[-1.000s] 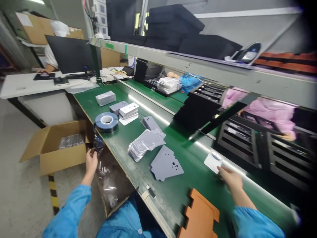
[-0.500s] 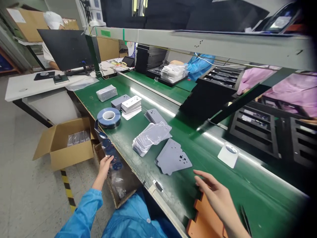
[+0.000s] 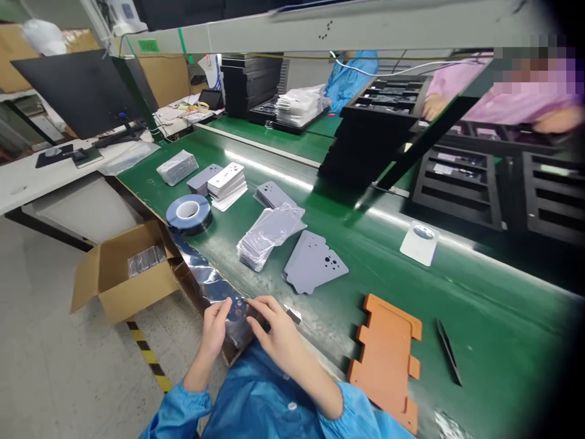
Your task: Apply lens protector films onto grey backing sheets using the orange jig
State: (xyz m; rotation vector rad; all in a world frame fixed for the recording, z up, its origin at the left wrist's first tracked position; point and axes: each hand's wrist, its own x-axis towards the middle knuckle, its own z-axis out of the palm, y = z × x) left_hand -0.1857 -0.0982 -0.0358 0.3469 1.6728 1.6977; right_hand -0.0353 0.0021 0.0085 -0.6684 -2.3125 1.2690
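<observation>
A clear film strip with blue round pieces (image 3: 208,279) runs from the blue tape roll (image 3: 188,213) down over the table's near edge. My left hand (image 3: 216,323) pinches the strip's edge beside a blue piece. Close by on the right, my right hand (image 3: 273,329) has thumb and forefinger apart at the same piece; whether it touches the film is unclear. Fanned grey cards with holes (image 3: 314,262) and a plastic-wrapped stack (image 3: 269,235) lie beyond my hands. An orange fixture (image 3: 386,360) lies on the green table to the right.
Black tweezers (image 3: 448,352) lie right of the fixture. A white card (image 3: 419,244) is farther back. An open cardboard box (image 3: 137,299) stands at lower left. Black trays (image 3: 457,186) and people in pink and blue sleeves are across the table.
My right hand has moved left from above the orange fixture to the film strip. My left hand has shifted right and down with the strip. The view has turned slightly.
</observation>
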